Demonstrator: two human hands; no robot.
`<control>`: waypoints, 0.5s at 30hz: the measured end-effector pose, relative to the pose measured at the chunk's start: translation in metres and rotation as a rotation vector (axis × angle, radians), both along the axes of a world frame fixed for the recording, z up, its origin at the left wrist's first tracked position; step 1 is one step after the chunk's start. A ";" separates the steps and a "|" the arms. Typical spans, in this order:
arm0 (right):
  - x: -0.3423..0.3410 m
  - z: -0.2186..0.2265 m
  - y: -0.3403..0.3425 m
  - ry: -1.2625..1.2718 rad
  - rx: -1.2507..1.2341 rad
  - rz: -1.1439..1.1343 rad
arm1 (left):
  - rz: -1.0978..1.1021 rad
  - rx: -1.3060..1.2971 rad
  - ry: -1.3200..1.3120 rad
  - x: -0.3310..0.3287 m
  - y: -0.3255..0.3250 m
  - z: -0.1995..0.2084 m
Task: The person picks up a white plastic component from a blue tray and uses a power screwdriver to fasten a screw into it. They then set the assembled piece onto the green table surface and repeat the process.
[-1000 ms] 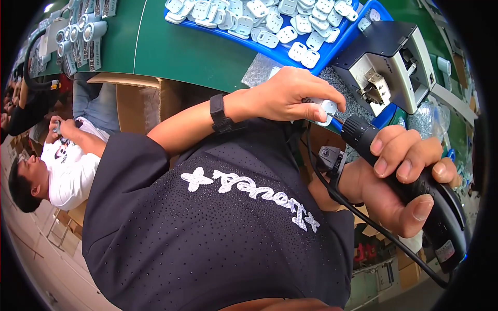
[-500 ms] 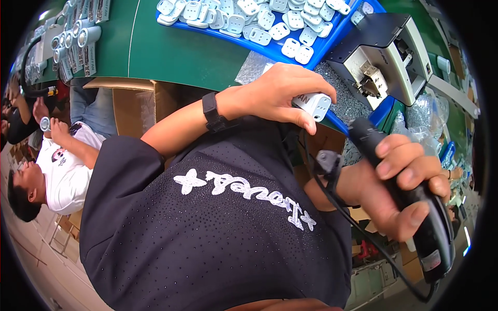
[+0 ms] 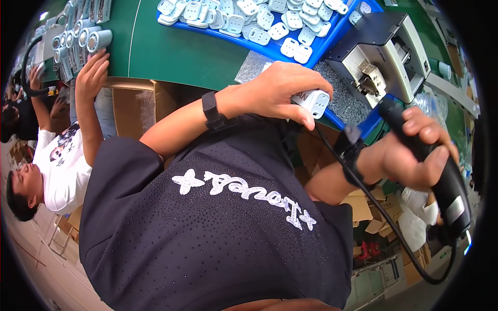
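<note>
Gripping a white part (image 3: 319,104) in the left hand (image 3: 282,92), showing dark print (image 3: 302,96) above the thumb (image 3: 298,115). Clasping a black corded driver (image 3: 452,181) in the right hand (image 3: 412,155), showing a pale, blurred label (image 3: 455,208) below the fingers (image 3: 426,132). Unlike one second ago, holding the driver clear of the part, rightward of it.

We've got big green worktop (image 3: 174,57) across far side, thin white line (image 3: 134,39) over it. Pale floor (image 3: 52,259) near left, greyish cabinet-looking thing (image 3: 381,282) near right, bright strip (image 3: 468,242) at right edge.
</note>
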State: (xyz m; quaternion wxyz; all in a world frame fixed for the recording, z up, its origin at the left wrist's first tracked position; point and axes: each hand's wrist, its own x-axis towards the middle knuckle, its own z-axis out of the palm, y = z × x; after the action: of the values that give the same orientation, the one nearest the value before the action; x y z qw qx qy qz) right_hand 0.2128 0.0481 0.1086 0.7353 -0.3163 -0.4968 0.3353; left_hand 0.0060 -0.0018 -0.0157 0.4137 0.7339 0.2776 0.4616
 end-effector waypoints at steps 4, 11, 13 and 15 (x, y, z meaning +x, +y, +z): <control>-0.002 -0.020 0.022 -0.208 -0.075 -0.184 | -0.006 0.017 -0.021 0.004 0.002 0.001; 0.008 -0.017 -0.019 0.031 -0.199 0.147 | 0.013 -0.022 0.008 0.001 -0.001 0.000; -0.003 0.006 -0.041 0.126 -0.124 0.313 | 0.017 0.006 -0.003 0.002 0.001 0.000; -0.019 0.035 -0.057 0.104 -0.155 0.271 | 0.009 0.011 -0.008 0.001 0.000 0.000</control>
State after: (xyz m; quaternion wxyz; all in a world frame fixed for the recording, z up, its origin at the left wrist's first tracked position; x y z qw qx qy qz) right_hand 0.1935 -0.0090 0.1435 0.6816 -0.2843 -0.4689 0.4845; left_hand 0.0071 -0.0022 -0.0161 0.4090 0.7330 0.2767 0.4678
